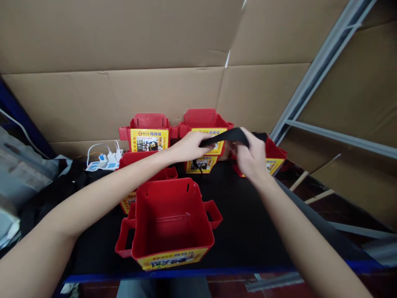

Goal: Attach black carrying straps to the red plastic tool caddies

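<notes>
A black strap (228, 135) is stretched between my two hands above the far part of the table. My left hand (196, 145) is closed on its left end, with the fingers partly hidden. Round the right part of the strap, my right hand (252, 156) is closed and somewhat blurred by motion. Behind and below the hands are a back-middle red plastic bin (203, 120) and a right-hand red bin (274, 151), both with yellow labels. Nearer to me, a red bin (172, 211) with side loops shows a bare inside.
Further red bins stand at the back left (150, 121) and under my left forearm. A white power strip (104, 164) with plugs lies at left. The black tabletop (242, 223) has a blue front edge. Cardboard walls (155, 37) and a metal frame (313, 78) bound the space.
</notes>
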Motion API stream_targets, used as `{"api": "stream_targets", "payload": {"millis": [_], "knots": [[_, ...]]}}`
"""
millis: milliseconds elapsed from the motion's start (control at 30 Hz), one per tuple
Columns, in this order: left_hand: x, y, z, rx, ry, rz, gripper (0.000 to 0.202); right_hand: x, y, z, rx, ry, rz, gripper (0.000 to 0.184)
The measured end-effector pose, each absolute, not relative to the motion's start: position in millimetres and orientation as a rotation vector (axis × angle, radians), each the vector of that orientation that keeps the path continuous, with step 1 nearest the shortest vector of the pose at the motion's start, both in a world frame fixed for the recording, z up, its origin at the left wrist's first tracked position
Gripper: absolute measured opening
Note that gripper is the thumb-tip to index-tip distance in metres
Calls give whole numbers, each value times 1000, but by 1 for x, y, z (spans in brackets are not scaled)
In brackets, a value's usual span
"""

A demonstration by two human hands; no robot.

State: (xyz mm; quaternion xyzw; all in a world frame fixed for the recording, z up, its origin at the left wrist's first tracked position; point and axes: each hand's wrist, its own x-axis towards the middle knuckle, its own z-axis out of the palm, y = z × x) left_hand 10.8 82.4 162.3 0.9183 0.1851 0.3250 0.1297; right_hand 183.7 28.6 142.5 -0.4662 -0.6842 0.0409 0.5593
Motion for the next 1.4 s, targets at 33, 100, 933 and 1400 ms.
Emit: {"api": "stream_targets", "payload": {"millis": [33,100,933,1400], "knots": [[4,87,162,2667,601,985,13,195,32,138,-1136,-1553,-15,14],[-13,95,163,2621,699,1053,11,221,39,124,-1220,-1451,-55,23],[-79,61,173,2559,802,274,23,208,26,117,-1202,-2114,519,33],[-42,53,161,2850,1239,597,14,168,35,132,-608,-2307,1157,101]]}}
